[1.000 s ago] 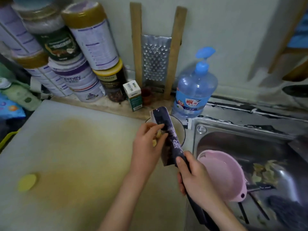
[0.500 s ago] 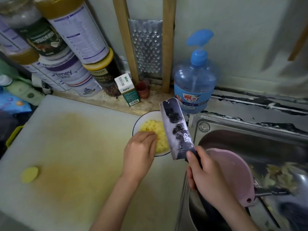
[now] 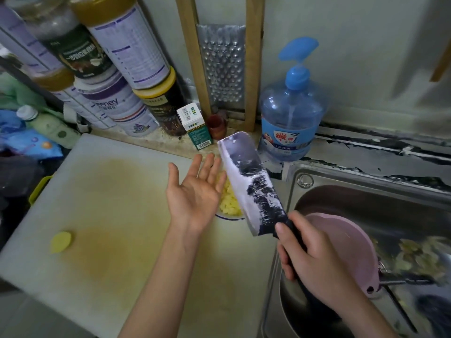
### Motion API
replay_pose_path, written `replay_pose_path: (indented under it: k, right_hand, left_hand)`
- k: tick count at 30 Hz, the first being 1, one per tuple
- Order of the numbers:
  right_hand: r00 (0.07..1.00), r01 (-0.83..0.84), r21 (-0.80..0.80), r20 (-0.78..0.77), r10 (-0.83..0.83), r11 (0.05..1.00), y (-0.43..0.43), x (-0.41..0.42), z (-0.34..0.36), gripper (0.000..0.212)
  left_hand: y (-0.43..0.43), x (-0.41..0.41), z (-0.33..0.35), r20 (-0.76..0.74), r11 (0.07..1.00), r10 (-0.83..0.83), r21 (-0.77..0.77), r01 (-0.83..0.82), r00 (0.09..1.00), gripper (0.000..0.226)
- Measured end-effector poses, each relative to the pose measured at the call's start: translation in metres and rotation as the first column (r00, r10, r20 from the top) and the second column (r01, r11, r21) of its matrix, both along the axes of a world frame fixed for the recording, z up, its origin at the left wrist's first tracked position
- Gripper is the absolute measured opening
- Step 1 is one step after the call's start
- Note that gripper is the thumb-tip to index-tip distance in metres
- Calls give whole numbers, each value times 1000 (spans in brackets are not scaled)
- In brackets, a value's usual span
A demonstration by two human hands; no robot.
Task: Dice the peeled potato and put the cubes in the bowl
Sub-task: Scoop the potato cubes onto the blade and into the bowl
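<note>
A kitchen counter, mid-task: the left hand (image 3: 195, 191) hangs palm up with its fingers straight and spread, holding nothing, while the right hand (image 3: 314, 259) is wrapped tight around the dark handle of a cleaver (image 3: 249, 181), thumb resting where the handle meets the blade. The broad blade tilts up just beyond the left fingertips, its flat side towards the camera. Under those fingertips, and between them and the blade, sits the bowl (image 3: 229, 217), heaped with yellow potato cubes (image 3: 230, 203); most of its rim is hidden by palm and steel, so how full it is can only be guessed. One flat potato slice (image 3: 60, 242) lies well away from both hands, behind the left wrist at the near left of the stained cutting board (image 3: 109, 203). A pink colander (image 3: 346, 247) rests in the sink (image 3: 366, 181) just past the right knuckles. The transfer looks all but finished. To close it cleanly, any cubes clinging to the blade should be brushed off over the bowl with flat fingers moving from spine to edge, never along it, and the last slice brought in and diced with the left fingertips curled back from the blade.
</note>
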State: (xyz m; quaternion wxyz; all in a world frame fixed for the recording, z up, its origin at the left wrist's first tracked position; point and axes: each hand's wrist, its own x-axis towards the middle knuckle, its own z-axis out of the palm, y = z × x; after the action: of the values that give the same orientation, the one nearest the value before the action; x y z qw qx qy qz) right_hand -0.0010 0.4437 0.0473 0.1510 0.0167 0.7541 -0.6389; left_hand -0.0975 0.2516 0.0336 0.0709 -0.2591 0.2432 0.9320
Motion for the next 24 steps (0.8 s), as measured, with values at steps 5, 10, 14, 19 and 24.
replay_pose_path:
  k: [5,10,14,19,24]
  right_hand:
    - [986,-145,102,-66,153,984,3,5,5,25]
    - [993,-76,175,-71,90,982,-1,2,-10,21]
    - [999,15,221,-39,-6,975,1,2,-17,20]
    - [997,80,268,-33,-74,960,0,4,-13,21]
    - [996,86,280,-25,-82,956,-21,6,-3,21]
  left_hand:
    - [5,-3,6,-26,996,-80,49,81,996,71]
    - [5,-5,9,-1,997,-71,14,71,997,66]
    - [-2,-4,10,26,994,-55,-96,57,998,56]
    - [-20,11,11,49,918,-103,-380,114,993,38]
    - [-50,36,6,34,580,-129,-808,103,991,22]
